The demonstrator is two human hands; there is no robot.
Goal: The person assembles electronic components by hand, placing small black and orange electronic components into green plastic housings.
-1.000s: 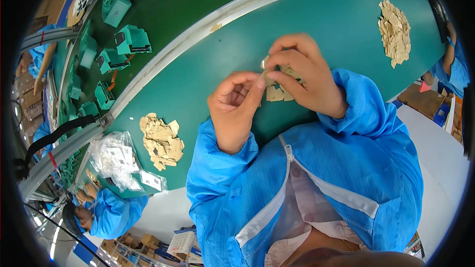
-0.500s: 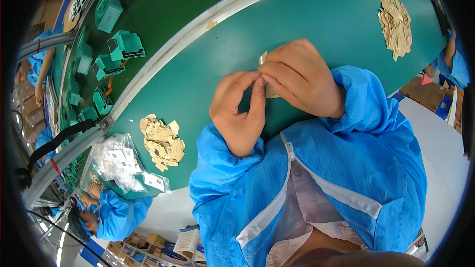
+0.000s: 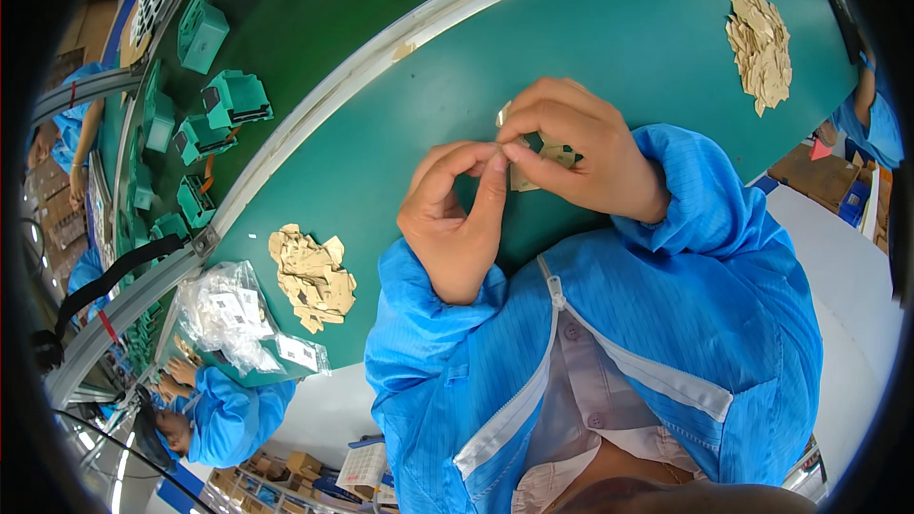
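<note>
My left hand [image 3: 455, 214] and my right hand [image 3: 586, 148] meet over the green table, thumb and fingertips of each pinched together. A small pale, shiny flat piece [image 3: 503, 115] sticks out beside the right fingertips; the rest of it is hidden by the fingers. What the left fingertips pinch is too small to make out. Under the right hand, a few tan flat pieces [image 3: 521, 180] lie on the table, partly covered by the hand. To the left is a loose heap of similar tan pieces [image 3: 312, 278].
Another tan heap [image 3: 759, 46] lies at the far right of the table [image 3: 647, 48]. Clear plastic bags [image 3: 227, 314] rest at the left edge. Beyond a pale rail [image 3: 400, 46], green plastic housings [image 3: 238, 98] stand on a green belt. A co-worker in blue [image 3: 238, 414] sits at the lower left.
My right fingers have lifted and spread slightly, showing more of the tan pieces under them. The left hand has barely shifted. The green housings have moved left and nearer along the belt.
</note>
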